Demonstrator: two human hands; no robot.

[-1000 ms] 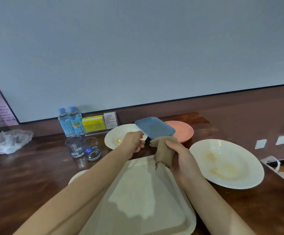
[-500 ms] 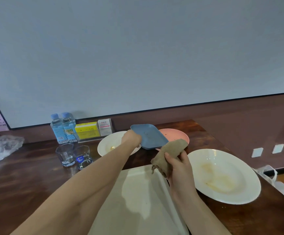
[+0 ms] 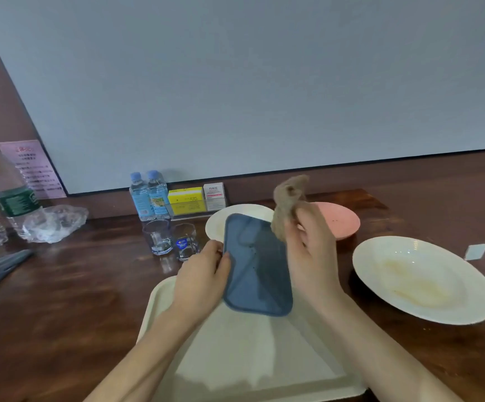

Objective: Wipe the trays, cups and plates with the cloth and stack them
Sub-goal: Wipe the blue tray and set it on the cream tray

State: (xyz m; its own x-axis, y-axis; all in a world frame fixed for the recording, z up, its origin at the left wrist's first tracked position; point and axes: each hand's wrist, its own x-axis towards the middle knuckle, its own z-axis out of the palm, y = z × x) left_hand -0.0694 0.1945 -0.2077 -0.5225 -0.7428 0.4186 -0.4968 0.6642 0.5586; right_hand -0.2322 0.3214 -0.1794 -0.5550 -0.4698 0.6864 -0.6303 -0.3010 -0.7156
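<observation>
Head view: my left hand (image 3: 203, 274) grips the left edge of the small blue tray (image 3: 257, 265), thumb curled onto its face, the other fingers hidden behind it. Blue tray is off the table, tilted up with its inside facing me, over the far end of the big cream tray (image 3: 235, 358), which lies flat on the dark wooden table (image 3: 76, 285) right in front of me. My right hand (image 3: 311, 250) is curled round the bunched brown cloth (image 3: 287, 204). The cloth's top sticks up above the fingers and its lower part meets the blue tray's far right corner. Large white plate (image 3: 424, 282) sits right of the cream tray, with yellowish smears in its well. Pink plate (image 3: 340, 219) is behind my right hand, a few dark specks on it. A second white plate (image 3: 237, 219) lies behind the blue tray, partly hidden by it. Two clear glasses (image 3: 158, 236) (image 3: 186, 239) stand side by side left of that plate. Behind them, by the wall: two small water bottles (image 3: 148, 195), a yellow box (image 3: 186, 200), a white box (image 3: 214, 195). Far left: a big clear bottle with a green label (image 3: 6, 190), with a crumpled plastic bag (image 3: 55, 219) beside it.
</observation>
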